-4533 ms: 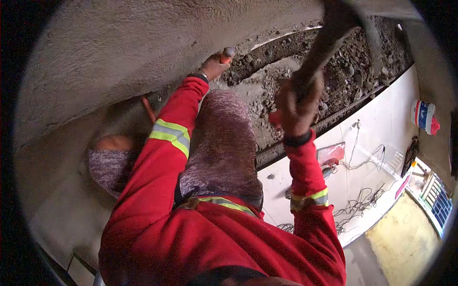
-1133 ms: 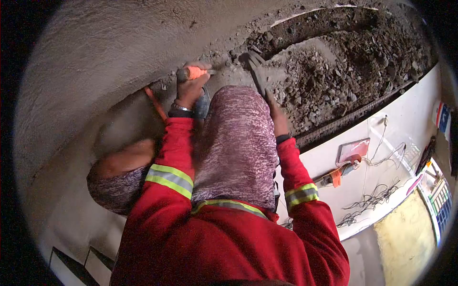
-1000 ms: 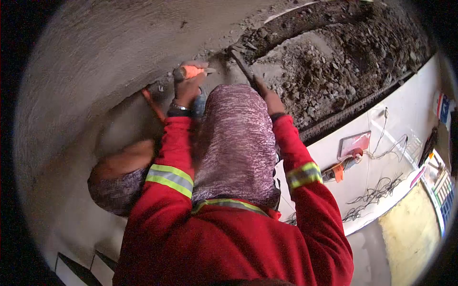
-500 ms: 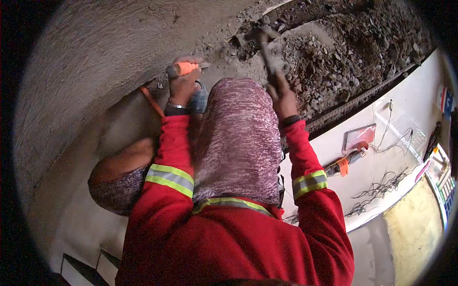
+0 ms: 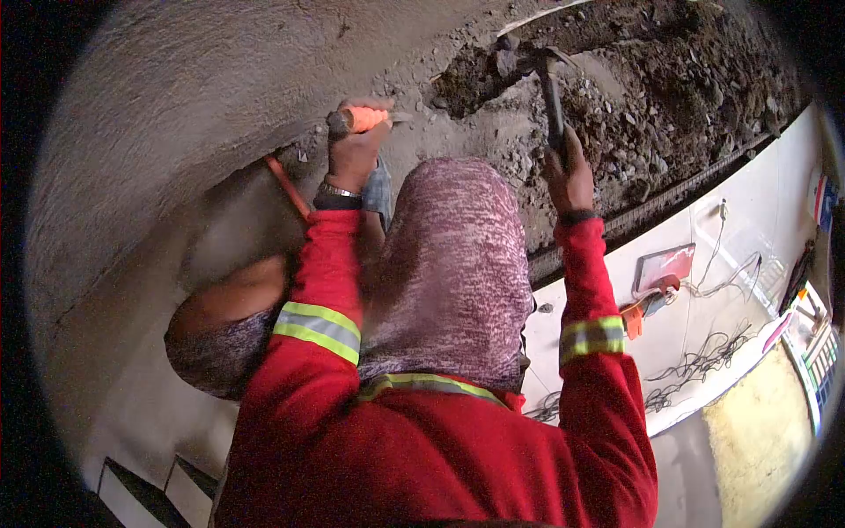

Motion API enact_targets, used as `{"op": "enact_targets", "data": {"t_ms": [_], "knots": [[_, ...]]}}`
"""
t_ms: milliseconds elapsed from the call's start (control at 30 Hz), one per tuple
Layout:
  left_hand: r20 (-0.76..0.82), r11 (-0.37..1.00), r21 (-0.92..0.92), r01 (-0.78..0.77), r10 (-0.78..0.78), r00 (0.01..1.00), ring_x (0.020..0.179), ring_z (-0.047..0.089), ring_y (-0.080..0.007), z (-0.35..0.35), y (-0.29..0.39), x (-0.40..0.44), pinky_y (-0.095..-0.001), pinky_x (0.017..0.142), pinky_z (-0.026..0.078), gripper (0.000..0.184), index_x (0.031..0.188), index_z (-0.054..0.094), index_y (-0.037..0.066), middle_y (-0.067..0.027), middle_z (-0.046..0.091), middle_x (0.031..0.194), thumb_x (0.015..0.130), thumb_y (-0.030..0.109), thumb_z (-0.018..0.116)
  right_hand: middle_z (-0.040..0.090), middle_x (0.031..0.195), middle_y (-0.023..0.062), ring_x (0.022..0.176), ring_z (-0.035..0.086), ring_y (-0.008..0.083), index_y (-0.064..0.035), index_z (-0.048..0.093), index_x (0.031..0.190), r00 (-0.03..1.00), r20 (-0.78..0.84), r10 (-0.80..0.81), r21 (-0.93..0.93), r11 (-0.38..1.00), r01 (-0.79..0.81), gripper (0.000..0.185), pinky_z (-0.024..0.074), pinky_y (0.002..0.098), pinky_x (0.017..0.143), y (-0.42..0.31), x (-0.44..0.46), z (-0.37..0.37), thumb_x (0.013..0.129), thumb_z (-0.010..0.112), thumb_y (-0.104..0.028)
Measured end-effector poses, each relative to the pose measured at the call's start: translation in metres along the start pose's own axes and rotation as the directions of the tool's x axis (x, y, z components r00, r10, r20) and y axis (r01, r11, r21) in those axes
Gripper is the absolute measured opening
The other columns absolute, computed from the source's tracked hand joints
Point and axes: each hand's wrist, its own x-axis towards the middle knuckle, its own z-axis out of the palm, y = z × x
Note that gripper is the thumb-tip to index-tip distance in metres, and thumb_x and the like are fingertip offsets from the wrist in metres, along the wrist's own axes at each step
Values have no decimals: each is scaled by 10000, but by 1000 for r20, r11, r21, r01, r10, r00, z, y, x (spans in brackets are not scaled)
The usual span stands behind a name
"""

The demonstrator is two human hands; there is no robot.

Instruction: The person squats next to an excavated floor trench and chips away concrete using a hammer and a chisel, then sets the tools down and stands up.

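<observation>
My left hand (image 5: 354, 158) is closed around a chisel with an orange grip (image 5: 366, 119). The chisel's metal tip points right, over the dusty ground beside a broken hole (image 5: 466, 84). In my right hand (image 5: 570, 176) is a hammer (image 5: 553, 106), gripped by its dark handle. Its head is raised over the rubble, to the right of the chisel and apart from it. Red sleeves with reflective bands cover both arms. My bent knees, in mottled purple cloth (image 5: 458, 264), are between and beside my arms.
Loose soil and broken stones (image 5: 651, 114) fill a trench at the upper right. A rough grey plastered surface (image 5: 202, 106) curves along the left. An orange strip (image 5: 288, 187) lies near my left wrist. Tangled cables (image 5: 700, 365) and an orange-and-grey tool (image 5: 635, 319) are at the right.
The hammer and my right hand have moved right, farther from the chisel. My left hand and the chisel have shifted slightly right in view. Both hands keep their grip.
</observation>
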Motion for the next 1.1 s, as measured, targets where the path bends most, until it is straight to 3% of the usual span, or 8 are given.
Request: {"op": "enact_targets", "data": {"t_ms": [133, 233, 300, 467, 700, 833, 1033, 1100], "knots": [[-31, 970, -185, 160, -168, 985, 820, 591, -112, 11, 16, 3, -263, 749, 482, 159, 906, 576, 39, -40, 647, 883, 768, 8, 648, 630, 1027, 121, 856, 617, 220, -82, 349, 1380, 990, -131, -56, 302, 949, 93, 558, 486, 322, 762, -25, -56, -3, 865, 563, -71], [-21, 992, -92, 86, -88, 996, 808, 586, -105, 11, 17, 13, -260, 738, 480, 155, 921, 589, 32, -29, 634, 863, 777, 29, 648, 577, 940, 44, 767, 526, 112, -72, 394, 1343, 952, 188, 241, 530, 791, -305, 495, 458, 254, 658, -37, -72, 0, 882, 574, -77], [-16, 999, -2, 42, -42, 999, 796, 581, -100, 7, 20, 16, -257, 730, 478, 155, 928, 598, 35, -21, 626, 850, 782, 45, 651, 562, 896, 20, 710, 496, 95, -59, 433, 1311, 941, 187, 283, 620, 709, -336, 443, 427, 244, 611, -57, -65, 15, 907, 578, -168], [69, 990, -82, 111, -106, 992, 765, 576, -96, -4, 27, 15, -251, 714, 474, 144, 915, 614, 62, 3, 619, 835, 783, 73, 669, 566, 1006, 68, 850, 522, 121, -30, 450, 1305, 995, 42, 87, 394, 914, -97, 463, 447, 254, 737, -49, -84, 38, 922, 573, -259], [196, 999, -9, -54, 54, 979, 750, 586, -96, 30, 22, 28, -255, 705, 483, 175, 884, 607, 53, 6, 621, 794, 752, 90, 717, 553, 980, 42, 810, 512, 109, -16, 438, 1317, 935, 146, 324, 582, 736, -346, 458, 436, 232, 687, -32, -109, 26, 927, 555, -224], [147, 996, -77, -55, 66, 987, 733, 591, -100, 40, 8, 22, -258, 675, 489, 161, 862, 607, 56, -4, 623, 783, 749, 85, 718, 511, 801, -30, 621, 424, 47, -60, 429, 1326, 911, 161, 379, 682, 625, -380, 428, 348, 194, 515, -41, -98, 6, 934, 550, -178], [125, 991, -108, 78, -64, 990, 764, 586, -143, 33, 36, 20, -315, 714, 480, 138, 835, 639, 56, -14, 607, 796, 750, 106, 736, 511, 794, -29, 619, 438, 44, -77, 429, 1316, 942, 163, 293, 698, 641, -319, 409, 351, 193, 509, -91, -76, -27, 935, 545, -171], [140, 997, 70, 32, -42, 989, 723, 579, -118, 36, 33, 13, -287, 670, 480, 130, 832, 610, 49, -3, 608, 780, 762, 91, 711, 515, 789, -28, 614, 436, 42, -88, 435, 1317, 944, 156, 290, 668, 673, -317, 412, 352, 195, 507, -102, -74, -36, 932, 557, -175]]}}
